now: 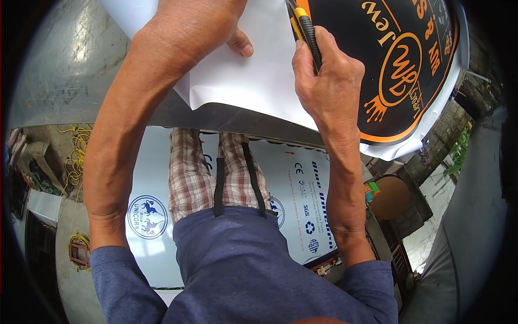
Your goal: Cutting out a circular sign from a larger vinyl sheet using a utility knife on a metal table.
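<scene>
My right hand (330, 75) is closed around a black and yellow utility knife (308, 38), its front end pointing up toward the far edge of the view. The knife is over a white printed sheet (243, 81), beside the orange edge of a black round-cornered print (396, 70) with orange lettering and a circular emblem. On the left, my left hand (199, 24) rests over the white sheet with its thumb stretched out and apart. Its other fingers are hidden behind the hand and cut off by the upper edge of the view.
The sheet lies on a grey metal work surface (70, 65), its near edge curling over. Below is a pale blue film-covered panel (302, 183) at my legs. Yellow cord (78, 154) lies on the floor to the left. A brown round-topped object (391, 197) stands at the right.
</scene>
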